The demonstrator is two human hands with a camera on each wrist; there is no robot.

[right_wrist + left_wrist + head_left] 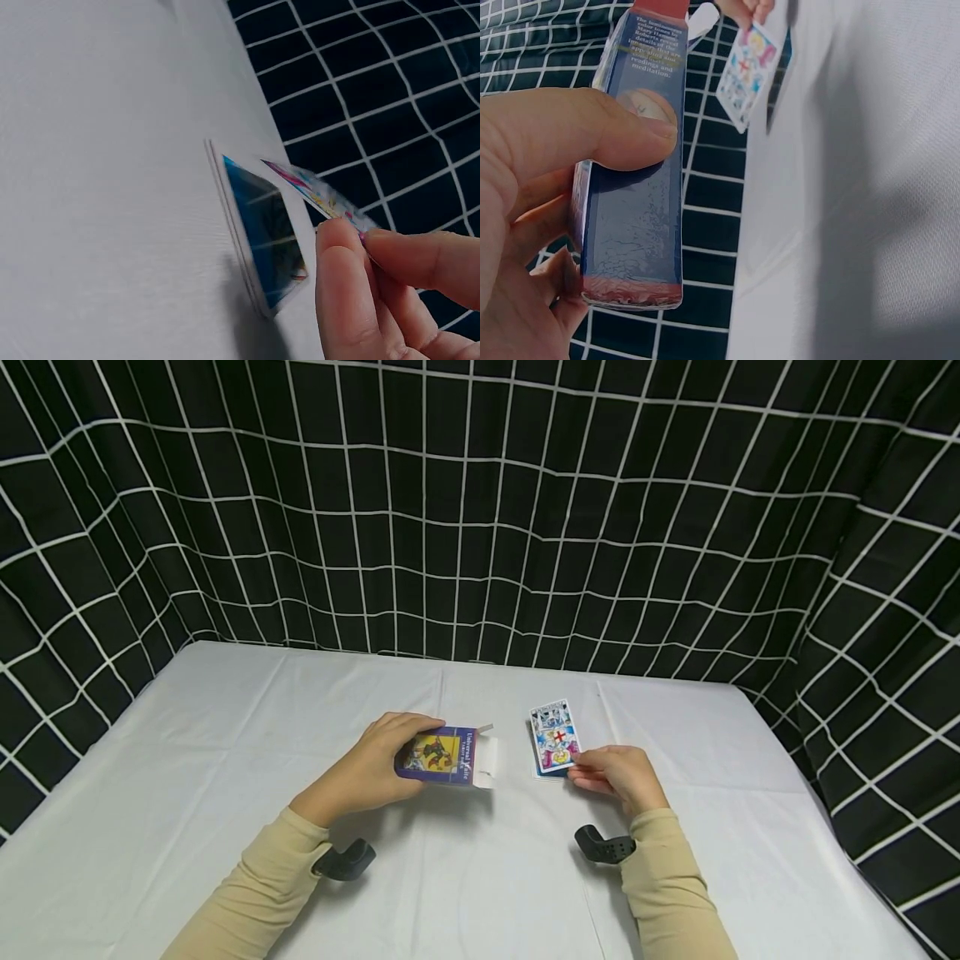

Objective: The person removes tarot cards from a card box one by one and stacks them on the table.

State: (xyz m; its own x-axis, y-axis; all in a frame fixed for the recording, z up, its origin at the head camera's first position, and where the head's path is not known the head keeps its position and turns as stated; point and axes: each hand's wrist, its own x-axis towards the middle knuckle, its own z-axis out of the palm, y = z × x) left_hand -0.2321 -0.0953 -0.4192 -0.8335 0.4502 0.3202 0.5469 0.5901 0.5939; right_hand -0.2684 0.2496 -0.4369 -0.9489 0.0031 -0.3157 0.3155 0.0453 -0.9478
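Observation:
My left hand [382, 760] grips a blue tarot card box [438, 755] by its sides, thumb along one narrow face. The box's white end flap [486, 760] stands open, pointing to the right. In the left wrist view the box's narrow side [634, 225] shows small white print and a red band at its end. Between thumb and fingers, my right hand [618, 774] pinches a colourful card [555, 735] at its near corner. That card is tilted above a small stack of cards [262, 232], whose top card is blue. In the head view the held card covers most of the stack.
A white cloth covers the table [225, 760]. Black curtains with a white grid [465, 510] hang behind it and at both sides. A black wrist mount [345, 860] juts from the left sleeve, and another mount [603, 845] from the right one.

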